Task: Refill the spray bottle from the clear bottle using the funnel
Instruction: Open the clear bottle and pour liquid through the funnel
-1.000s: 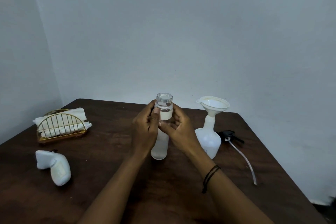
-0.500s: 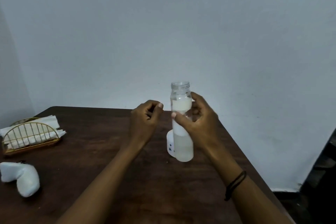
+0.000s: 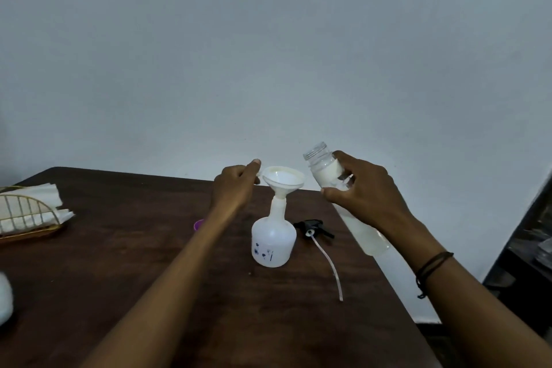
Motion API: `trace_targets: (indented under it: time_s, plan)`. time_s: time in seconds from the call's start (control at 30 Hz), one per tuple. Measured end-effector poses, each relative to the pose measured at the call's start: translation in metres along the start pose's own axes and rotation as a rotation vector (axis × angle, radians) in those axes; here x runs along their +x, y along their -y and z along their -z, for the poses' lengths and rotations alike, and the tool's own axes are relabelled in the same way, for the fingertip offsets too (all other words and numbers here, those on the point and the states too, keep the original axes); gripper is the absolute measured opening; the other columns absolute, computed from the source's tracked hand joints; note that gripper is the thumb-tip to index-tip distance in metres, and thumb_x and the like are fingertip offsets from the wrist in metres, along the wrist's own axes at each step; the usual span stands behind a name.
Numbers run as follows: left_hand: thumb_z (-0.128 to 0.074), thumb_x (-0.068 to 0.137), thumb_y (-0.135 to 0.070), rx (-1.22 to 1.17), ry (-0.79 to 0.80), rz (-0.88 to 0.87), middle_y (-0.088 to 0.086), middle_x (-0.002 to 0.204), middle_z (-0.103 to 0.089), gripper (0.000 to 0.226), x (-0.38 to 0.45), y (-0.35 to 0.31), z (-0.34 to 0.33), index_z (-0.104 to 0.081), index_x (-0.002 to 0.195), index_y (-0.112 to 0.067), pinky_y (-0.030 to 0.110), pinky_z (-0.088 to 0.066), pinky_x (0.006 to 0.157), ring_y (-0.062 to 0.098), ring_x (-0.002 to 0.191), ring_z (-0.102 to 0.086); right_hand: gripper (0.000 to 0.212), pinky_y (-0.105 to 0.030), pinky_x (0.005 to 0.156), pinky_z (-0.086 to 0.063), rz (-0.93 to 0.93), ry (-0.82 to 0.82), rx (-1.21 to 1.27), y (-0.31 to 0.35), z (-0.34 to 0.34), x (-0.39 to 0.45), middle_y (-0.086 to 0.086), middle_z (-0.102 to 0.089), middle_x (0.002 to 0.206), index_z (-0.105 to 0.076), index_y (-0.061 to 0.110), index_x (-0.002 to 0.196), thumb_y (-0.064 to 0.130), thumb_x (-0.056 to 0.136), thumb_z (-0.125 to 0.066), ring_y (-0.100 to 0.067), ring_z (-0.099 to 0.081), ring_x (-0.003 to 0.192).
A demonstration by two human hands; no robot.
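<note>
The white spray bottle stands upright on the dark wooden table, with the white funnel seated in its neck. My left hand pinches the funnel's rim tab on the left side. My right hand holds the uncapped clear bottle in the air to the right of the funnel. The bottle is tilted, its open mouth pointing up and left toward the funnel, apart from it. Whitish liquid fills most of it. No liquid is flowing.
The black spray head with its long white tube lies right of the spray bottle. A purple cap peeks out behind my left forearm. A gold wire napkin holder stands at far left. The table's right edge is close.
My right hand lifted the clear bottle off the table and tilted it toward the funnel. My left hand let go of the bottle and took hold of the funnel's rim. The view shifted.
</note>
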State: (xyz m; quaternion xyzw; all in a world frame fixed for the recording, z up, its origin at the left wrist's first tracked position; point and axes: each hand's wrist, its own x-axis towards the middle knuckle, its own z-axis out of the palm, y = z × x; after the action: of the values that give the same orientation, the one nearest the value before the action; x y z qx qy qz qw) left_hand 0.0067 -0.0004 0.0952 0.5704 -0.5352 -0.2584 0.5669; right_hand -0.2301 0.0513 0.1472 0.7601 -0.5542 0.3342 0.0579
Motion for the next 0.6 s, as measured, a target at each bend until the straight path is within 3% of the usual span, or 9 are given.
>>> trace_targets:
  time_s: [0.1, 0.23, 0.4, 0.6]
  plan:
    - [-0.054, 0.094, -0.045, -0.128, 0.025, 0.057, -0.005, 0.06, -0.066, 0.051, -0.001, -0.005, 0.001, -0.07, 0.072, -0.001, 0.029, -0.048, 0.062, 0.014, 0.054, -0.057, 0.042, -0.031, 0.063, -0.047, 0.031, 0.06, -0.087, -0.003, 0.001, 0.005, 0.008, -0.064, 0.088, -0.058, 0.033, 0.111, 0.043, 0.073, -0.073, -0.014, -0.058, 0.076]
    - [-0.058, 0.093, -0.036, -0.254, 0.074, 0.13, -0.004, 0.055, -0.057, 0.038, -0.001, -0.008, 0.004, -0.064, 0.065, -0.011, 0.019, -0.036, 0.041, 0.011, 0.044, -0.045, 0.043, -0.031, 0.061, -0.045, 0.064, 0.127, -0.167, -0.001, -0.001, 0.012, 0.008, -0.064, 0.089, -0.055, 0.034, 0.111, 0.042, 0.072, -0.071, -0.019, -0.058, 0.078]
    - [-0.06, 0.092, -0.029, -0.32, 0.205, 0.152, -0.005, 0.051, -0.05, 0.031, -0.003, -0.006, 0.005, -0.06, 0.066, -0.012, 0.021, -0.028, 0.041, 0.01, 0.041, -0.039, 0.036, -0.033, 0.061, -0.047, 0.107, 0.153, -0.264, -0.001, 0.001, 0.019, 0.006, -0.061, 0.082, -0.054, 0.029, 0.098, 0.043, 0.069, -0.07, -0.021, -0.058, 0.076]
    - [-0.058, 0.092, -0.025, -0.325, 0.228, 0.157, -0.004, 0.053, -0.048, 0.03, -0.003, -0.005, 0.006, -0.055, 0.065, -0.014, 0.021, -0.028, 0.041, 0.01, 0.04, -0.037, 0.041, -0.03, 0.06, -0.043, 0.169, 0.206, -0.375, 0.0, 0.008, 0.028, 0.005, -0.063, 0.088, -0.055, 0.028, 0.104, 0.045, 0.07, -0.07, -0.021, -0.058, 0.079]
